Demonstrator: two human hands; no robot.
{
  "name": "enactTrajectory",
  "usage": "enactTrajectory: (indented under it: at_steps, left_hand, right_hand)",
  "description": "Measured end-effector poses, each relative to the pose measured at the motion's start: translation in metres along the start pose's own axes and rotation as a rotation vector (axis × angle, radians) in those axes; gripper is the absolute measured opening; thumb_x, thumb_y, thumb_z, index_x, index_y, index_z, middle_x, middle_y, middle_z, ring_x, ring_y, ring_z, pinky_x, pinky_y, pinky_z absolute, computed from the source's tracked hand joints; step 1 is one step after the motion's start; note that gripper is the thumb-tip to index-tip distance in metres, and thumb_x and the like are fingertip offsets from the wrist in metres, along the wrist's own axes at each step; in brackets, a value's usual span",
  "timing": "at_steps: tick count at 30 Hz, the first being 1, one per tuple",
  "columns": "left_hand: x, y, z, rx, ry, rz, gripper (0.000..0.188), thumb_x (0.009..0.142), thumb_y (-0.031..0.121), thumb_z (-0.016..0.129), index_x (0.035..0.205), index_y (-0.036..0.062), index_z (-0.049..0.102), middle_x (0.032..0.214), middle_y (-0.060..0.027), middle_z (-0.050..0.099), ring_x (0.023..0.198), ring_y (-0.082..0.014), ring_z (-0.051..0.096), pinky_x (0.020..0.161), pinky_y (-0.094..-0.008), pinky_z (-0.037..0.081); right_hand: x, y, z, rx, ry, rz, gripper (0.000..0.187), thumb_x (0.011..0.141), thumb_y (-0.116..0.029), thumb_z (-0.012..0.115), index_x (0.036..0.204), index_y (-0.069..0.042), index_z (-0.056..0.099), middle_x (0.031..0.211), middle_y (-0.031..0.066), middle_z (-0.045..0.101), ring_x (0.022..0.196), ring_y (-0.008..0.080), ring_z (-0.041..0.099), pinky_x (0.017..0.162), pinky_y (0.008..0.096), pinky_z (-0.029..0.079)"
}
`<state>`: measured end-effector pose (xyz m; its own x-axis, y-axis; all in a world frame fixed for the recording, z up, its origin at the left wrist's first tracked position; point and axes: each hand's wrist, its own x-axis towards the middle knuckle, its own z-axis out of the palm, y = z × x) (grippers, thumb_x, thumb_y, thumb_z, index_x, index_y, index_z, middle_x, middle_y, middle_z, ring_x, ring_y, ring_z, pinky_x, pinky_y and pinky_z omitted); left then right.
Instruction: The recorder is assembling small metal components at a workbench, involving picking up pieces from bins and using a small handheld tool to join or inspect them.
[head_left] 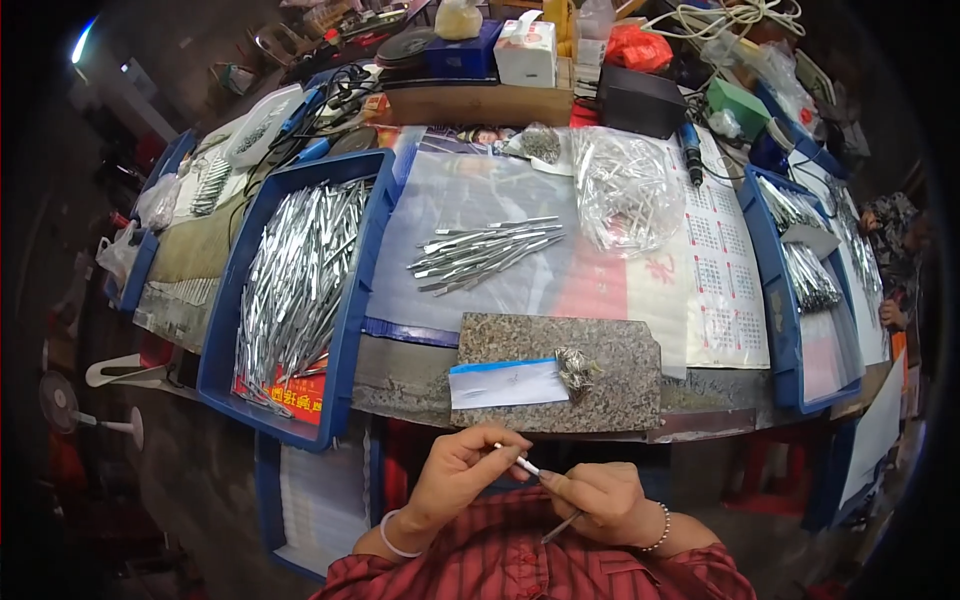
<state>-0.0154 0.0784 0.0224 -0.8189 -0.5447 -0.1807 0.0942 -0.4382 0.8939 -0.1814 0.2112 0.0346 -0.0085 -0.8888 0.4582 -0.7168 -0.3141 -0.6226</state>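
Note:
Close to my body, in front of the table edge, both my hands meet over a small slim silvery-white metal piece (522, 462). My left hand (465, 472) pinches its upper left end between thumb and fingers. The fingers of my right hand (600, 497) close on its lower right end. A thin grey rod (561, 528) also sticks out below my right hand; its other end is hidden in the palm. Just beyond lies a speckled granite slab (560, 335), bearing a white paper strip with a blue edge (508, 384) and a small clump of fine wiry bits (575, 372).
Left stands a blue bin (216, 375) full of slim silver strips; more strips (487, 250) lie loose mid-table on plastic sheeting. A clear bag of pale pieces (630, 190) and an electric screwdriver (691, 155) sit farther back. Another blue bin (783, 345) stands right, with someone's hand (891, 314) beyond.

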Motion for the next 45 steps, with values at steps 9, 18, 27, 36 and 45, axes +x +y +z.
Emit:
enactTrajectory:
  at_steps: [9,18,27,36,45]
  left_hand:
    - [-0.013,0.011,-0.043,0.418,-0.496,-0.394,0.028,0.097,0.023,0.054,0.111,0.0014,0.066,0.078,-0.0017,0.064,0.064,-0.0067,0.059,0.060,-0.0220,0.048]
    - [-0.032,0.006,-0.081,0.211,-0.300,-0.319,0.027,0.097,0.021,0.054,0.112,0.0010,0.064,0.080,0.0026,0.061,0.070,-0.0035,0.052,0.062,-0.0197,0.044]
    - [-0.040,0.037,-0.093,0.173,-0.029,-0.111,0.014,0.091,0.006,0.058,0.097,-0.0025,0.068,0.076,0.0008,0.057,0.061,-0.0051,0.049,0.053,-0.0200,0.038]
    - [-0.035,0.036,-0.108,0.176,0.043,-0.062,0.014,0.092,0.008,0.059,0.097,-0.0015,0.068,0.077,0.0014,0.058,0.061,-0.0045,0.049,0.053,-0.0198,0.038]
    - [-0.029,0.030,-0.096,0.248,0.111,-0.016,0.013,0.091,0.008,0.061,0.097,0.0003,0.070,0.066,0.0035,0.056,0.055,-0.0024,0.045,0.049,-0.0182,0.033]
  right_hand:
    - [0.035,0.003,-0.027,-0.176,-0.513,-0.460,0.022,0.079,-0.015,0.058,0.098,-0.005,0.060,0.074,0.0009,0.047,0.061,0.0117,0.056,0.048,0.0239,0.047]
    - [0.137,0.022,-0.017,0.068,-0.796,-0.327,0.018,0.085,-0.020,0.054,0.098,-0.008,0.053,0.083,0.0095,0.052,0.063,0.0299,0.061,0.051,0.0412,0.050]
    - [0.377,0.179,-0.003,-0.292,-0.032,0.041,0.023,0.090,-0.026,0.055,0.092,-0.004,0.063,0.083,0.0212,0.065,0.080,0.0414,0.061,0.070,0.0476,0.048]
    - [0.434,0.261,-0.017,-0.444,0.112,0.140,0.021,0.083,-0.021,0.056,0.087,-0.003,0.066,0.084,0.0213,0.066,0.084,0.0395,0.063,0.075,0.0479,0.048]
    - [0.423,0.251,-0.019,-0.451,0.129,0.169,0.026,0.083,-0.024,0.059,0.091,0.000,0.064,0.088,0.0239,0.065,0.090,0.0402,0.062,0.079,0.0461,0.048]
